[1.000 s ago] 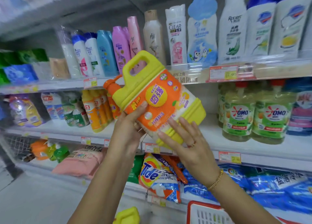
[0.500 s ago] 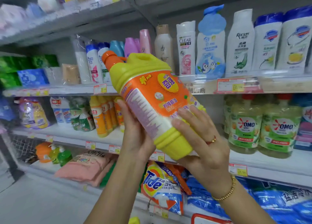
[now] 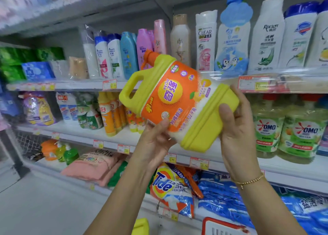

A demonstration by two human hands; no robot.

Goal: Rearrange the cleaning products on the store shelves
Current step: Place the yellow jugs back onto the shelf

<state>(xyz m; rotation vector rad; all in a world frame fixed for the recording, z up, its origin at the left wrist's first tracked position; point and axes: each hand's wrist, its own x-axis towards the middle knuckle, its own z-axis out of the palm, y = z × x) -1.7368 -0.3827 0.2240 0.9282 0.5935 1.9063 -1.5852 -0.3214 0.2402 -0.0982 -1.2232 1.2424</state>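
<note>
Red plastic rims the basket (image 3: 223,225) at the bottom edge of the view, under the right forearm. A gold bracelet (image 3: 248,181) sits on the right wrist.

The right hand (image 3: 236,133) is wrapped round the base of the jug (image 3: 177,101). Its thumb lies across the front of the base and its fingers are behind it. The left hand (image 3: 154,142) grips the jug's lower side, with the thumb pressed on the label and the fingers hidden behind. Both hands are closed on the jug and hold nothing else.

The jug is yellow plastic with an orange label and an orange cap. It is held in the air, tilted, with the cap pointing up and left, the handle to the left and the base to the lower right. It sits in front of the middle shelf (image 3: 124,137) and touches no shelf.

On the bottom shelf (image 3: 49,163), a Tide bag (image 3: 170,187) lies at the front edge, below the jug. Blue bags (image 3: 227,197) lie to its right and a pink pack (image 3: 94,165) to its left.

On the middle shelf, two OMO bottles (image 3: 266,128) stand right of the jug, and orange bottles (image 3: 108,114) stand left of it.

On the upper shelf (image 3: 79,85), a CLEAR bottle (image 3: 205,43) and a blue bottle (image 3: 232,45) stand upright behind the front edge, above the jug.
</note>
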